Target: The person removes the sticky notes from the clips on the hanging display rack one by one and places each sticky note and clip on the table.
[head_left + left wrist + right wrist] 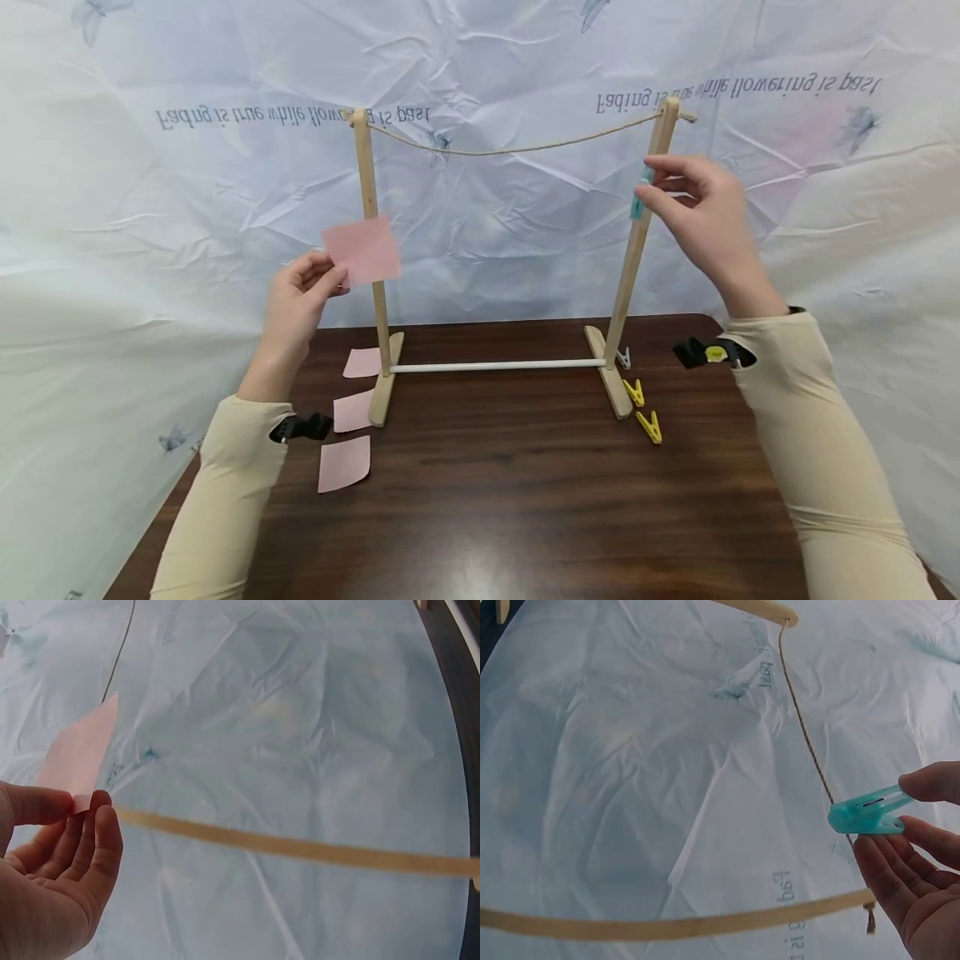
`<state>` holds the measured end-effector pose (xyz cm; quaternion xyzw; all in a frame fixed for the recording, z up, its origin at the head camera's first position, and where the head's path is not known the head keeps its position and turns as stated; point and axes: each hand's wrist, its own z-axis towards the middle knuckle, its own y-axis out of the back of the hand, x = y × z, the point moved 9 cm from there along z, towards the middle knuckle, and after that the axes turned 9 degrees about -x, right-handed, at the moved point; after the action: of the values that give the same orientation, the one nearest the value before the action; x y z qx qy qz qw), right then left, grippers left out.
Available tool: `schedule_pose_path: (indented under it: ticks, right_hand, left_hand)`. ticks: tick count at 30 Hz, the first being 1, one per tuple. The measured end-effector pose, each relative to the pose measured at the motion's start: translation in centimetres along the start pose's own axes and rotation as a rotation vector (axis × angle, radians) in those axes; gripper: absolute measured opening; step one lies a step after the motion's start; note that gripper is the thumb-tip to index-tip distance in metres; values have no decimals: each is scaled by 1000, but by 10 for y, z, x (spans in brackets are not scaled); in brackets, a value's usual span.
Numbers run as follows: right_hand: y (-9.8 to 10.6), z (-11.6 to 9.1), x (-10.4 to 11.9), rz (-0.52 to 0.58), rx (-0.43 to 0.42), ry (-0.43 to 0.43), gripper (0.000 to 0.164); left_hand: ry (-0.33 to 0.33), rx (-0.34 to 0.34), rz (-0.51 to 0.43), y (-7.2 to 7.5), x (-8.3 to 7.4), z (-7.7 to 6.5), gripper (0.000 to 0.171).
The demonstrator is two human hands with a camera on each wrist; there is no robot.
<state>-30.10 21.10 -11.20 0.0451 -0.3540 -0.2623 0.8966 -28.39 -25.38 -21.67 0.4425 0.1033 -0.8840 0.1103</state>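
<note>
Between thumb and fingers, my left hand [296, 300] pinches a pink paper square [365, 251] by its lower left corner. The paper is raised above the table and overlaps the left wooden post [367, 171] in the head view. My right hand [708, 208] pinches a teal clothespin [866, 812] by its handle ends, in front of the right post [633, 250]. In the right wrist view the clip's jaw end overlaps the string [804, 724]. That string [510, 152] sags between the tops of the two posts.
A white rod [498, 366] joins the posts low down. Several pink squares [345, 463] lie by the stand's left foot [386, 392]. Two yellow clothespins [650, 427] and a pale one [624, 358] lie by its right foot. A white printed sheet [495, 267] hangs behind the dark table [480, 483].
</note>
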Motion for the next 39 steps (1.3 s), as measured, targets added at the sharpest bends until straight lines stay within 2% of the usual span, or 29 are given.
schedule_pose_path:
  ticks: [4, 9, 12, 15, 17, 20, 25, 31, 39]
  right_hand:
    - [13, -14, -15, -57, 7, -29, 43]
    - [28, -30, -35, -128, -19, -44, 44]
    - [35, -40, -47, -164, -21, -64, 44]
    - [41, -51, -60, -198, 4, -101, 46]
    - [44, -58, -68, -216, 25, -124, 47]
    - [46, -68, -80, -254, 69, -153, 49]
    - [46, -84, -102, -339, 147, -169, 51]
    - [43, -107, -127, -432, 238, -178, 53]
    - [34, -140, -159, -500, 365, -246, 57]
  left_hand:
    - [21, -14, -4, 17, 1, -7, 18]
    - [50, -22, 47, 37, 6, -15, 10]
    - [63, -15, 140, 47, 11, -17, 8]
    - [70, 5, 264, 57, 16, -21, 15]
    - [70, 26, 333, 62, 19, -24, 22]
    - [86, 61, 383, 68, 24, -28, 32]
    - [82, 110, 447, 78, 32, -35, 35]
    - [91, 103, 461, 92, 43, -44, 33]
    - [167, 110, 542, 117, 64, -60, 39]
